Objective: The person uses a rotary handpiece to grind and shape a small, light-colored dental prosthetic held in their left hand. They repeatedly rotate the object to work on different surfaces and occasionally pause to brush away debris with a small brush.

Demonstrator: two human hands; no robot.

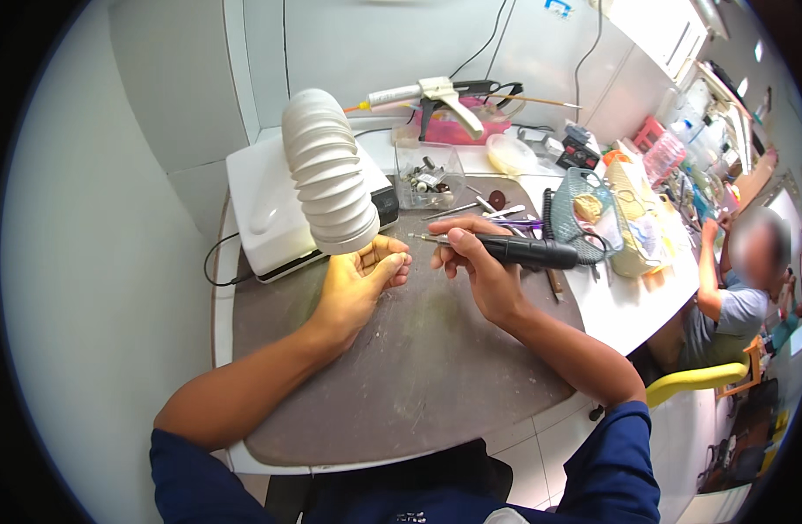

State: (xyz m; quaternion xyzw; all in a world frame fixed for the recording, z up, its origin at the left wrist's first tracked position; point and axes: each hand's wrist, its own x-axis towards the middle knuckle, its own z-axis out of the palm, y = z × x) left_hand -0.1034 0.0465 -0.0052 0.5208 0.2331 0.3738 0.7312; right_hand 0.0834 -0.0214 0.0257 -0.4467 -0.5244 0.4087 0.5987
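Gripping a black rotary handpiece [523,251] like a pen, the right hand [484,266] aims its thin bit leftward, the tool's long axis lying crosswise, toward the left hand [359,284], whose fingertips [394,259] pinch something too small to identify beneath the white ribbed extraction hose [329,170].

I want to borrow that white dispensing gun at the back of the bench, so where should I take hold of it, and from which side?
Take the dispensing gun by its angled handle and trigger, which slant down toward the bench front at its right end. Come from the front right: the nozzle points left, and the ribbed white hose blocks the left side.
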